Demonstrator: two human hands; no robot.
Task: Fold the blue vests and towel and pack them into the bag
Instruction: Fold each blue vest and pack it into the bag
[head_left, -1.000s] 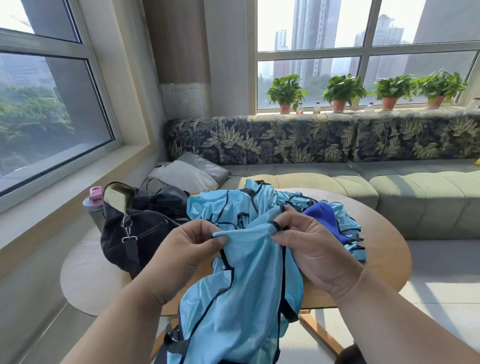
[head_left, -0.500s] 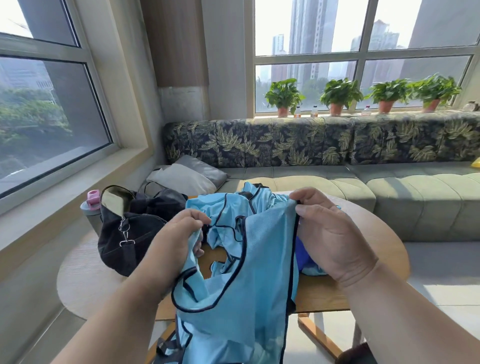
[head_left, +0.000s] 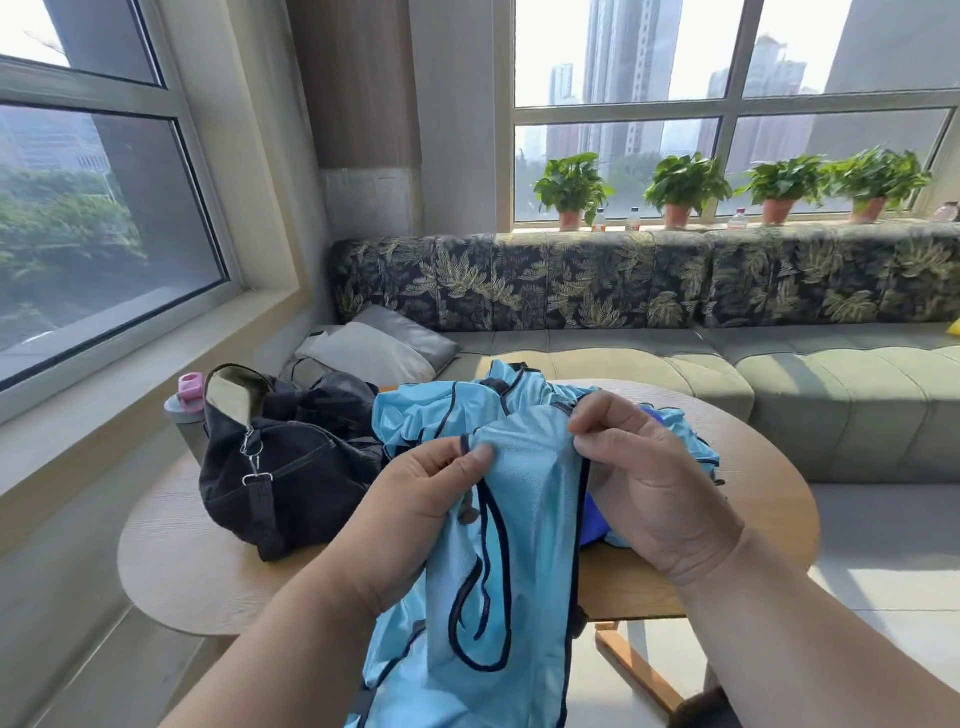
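A light blue vest (head_left: 524, 519) with dark piping hangs in front of me over the near edge of the round wooden table (head_left: 176, 566). My left hand (head_left: 415, 499) pinches its top left edge and my right hand (head_left: 644, 483) pinches its top right edge. More light blue vests (head_left: 431, 415) lie crumpled on the table behind it. A darker blue towel (head_left: 595, 522) shows a little under my right hand. The black bag (head_left: 291, 467) sits open on the table's left side.
A bottle with a pink lid (head_left: 183, 402) stands behind the bag. A green sofa (head_left: 841, 400) with grey cushions (head_left: 379, 345) runs behind the table. Potted plants (head_left: 680, 187) line the far windowsill. The windowsill ledge (head_left: 130, 364) borders the left.
Both hands have shifted their pinch along the vest's top edge and come closer together, drawing the vest narrower. The view has tilted slightly.
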